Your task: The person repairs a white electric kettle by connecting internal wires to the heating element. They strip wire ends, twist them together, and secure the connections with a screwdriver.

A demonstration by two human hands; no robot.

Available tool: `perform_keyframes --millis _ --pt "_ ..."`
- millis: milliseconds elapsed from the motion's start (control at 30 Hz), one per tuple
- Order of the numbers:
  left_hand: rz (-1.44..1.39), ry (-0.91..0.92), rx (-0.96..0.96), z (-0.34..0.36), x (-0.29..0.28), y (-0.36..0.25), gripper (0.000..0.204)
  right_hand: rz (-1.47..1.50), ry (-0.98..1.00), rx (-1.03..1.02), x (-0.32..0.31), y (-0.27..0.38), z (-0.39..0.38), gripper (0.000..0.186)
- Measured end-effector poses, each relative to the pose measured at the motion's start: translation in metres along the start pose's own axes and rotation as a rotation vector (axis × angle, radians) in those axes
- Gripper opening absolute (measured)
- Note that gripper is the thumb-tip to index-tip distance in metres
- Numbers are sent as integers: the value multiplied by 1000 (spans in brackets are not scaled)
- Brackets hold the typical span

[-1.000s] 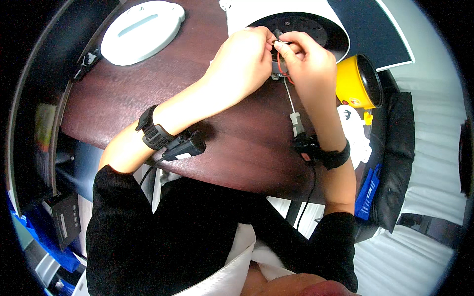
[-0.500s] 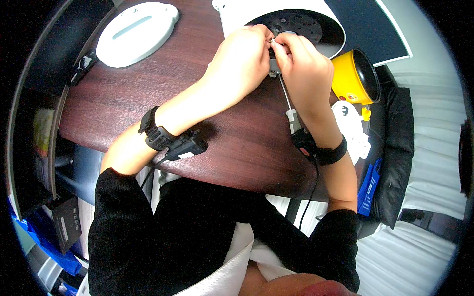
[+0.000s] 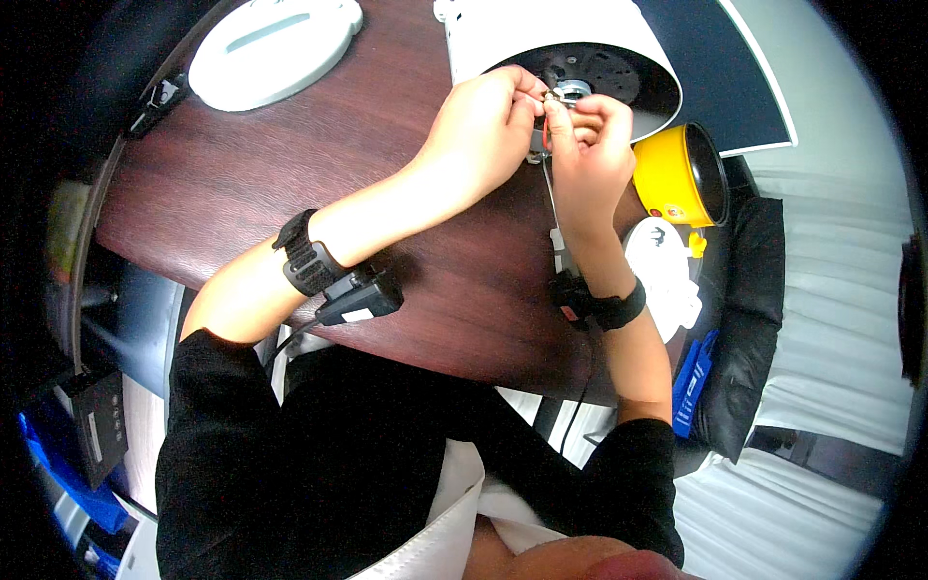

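Observation:
At the far side of the table, my left hand (image 3: 490, 126) and my right hand (image 3: 587, 155) meet in front of the open end of a white appliance housing (image 3: 541, 29). Thumb and fingers of both hands are pinched around a tiny part between them, too small to name. A short red wire (image 3: 546, 132) hangs below the fingertips, beside the right thumb. Behind them, inside the dark opening, shows a round silvery piece (image 3: 574, 88) on a black perforated base (image 3: 611, 77). Each wrist wears a black strap with a small box.
A white oval lid-like piece (image 3: 275, 53) lies at the far left, with a black clip-like object (image 3: 158, 104) beside it. Right of my right hand are a yellow pot (image 3: 667, 174) and a white flat piece (image 3: 652, 266). A white cable (image 3: 552, 193) runs beneath my right hand.
The view has shifted a little. My right hand has turned and its fingers have curled more. The red wire and silvery round piece, hidden before, now show at the fingertips.

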State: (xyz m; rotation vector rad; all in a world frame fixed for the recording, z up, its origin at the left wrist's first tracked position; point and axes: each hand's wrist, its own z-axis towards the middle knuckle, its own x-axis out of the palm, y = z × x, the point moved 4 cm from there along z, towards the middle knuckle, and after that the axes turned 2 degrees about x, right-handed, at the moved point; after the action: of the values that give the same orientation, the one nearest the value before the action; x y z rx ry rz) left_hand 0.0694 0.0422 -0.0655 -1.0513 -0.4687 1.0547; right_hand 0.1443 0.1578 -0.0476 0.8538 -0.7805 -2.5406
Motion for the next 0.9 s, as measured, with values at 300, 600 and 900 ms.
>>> perform_keyframes --millis 300,600,900 --pt "-66 21 -74 -2 0 -2 15 -95 1 158 4 10 -11 24" --pt "55 54 20 -6 -3 -7 14 254 36 379 9 11 -16 20" --pt "99 -26 115 -8 -5 -3 15 421 147 551 8 -5 -14 21"
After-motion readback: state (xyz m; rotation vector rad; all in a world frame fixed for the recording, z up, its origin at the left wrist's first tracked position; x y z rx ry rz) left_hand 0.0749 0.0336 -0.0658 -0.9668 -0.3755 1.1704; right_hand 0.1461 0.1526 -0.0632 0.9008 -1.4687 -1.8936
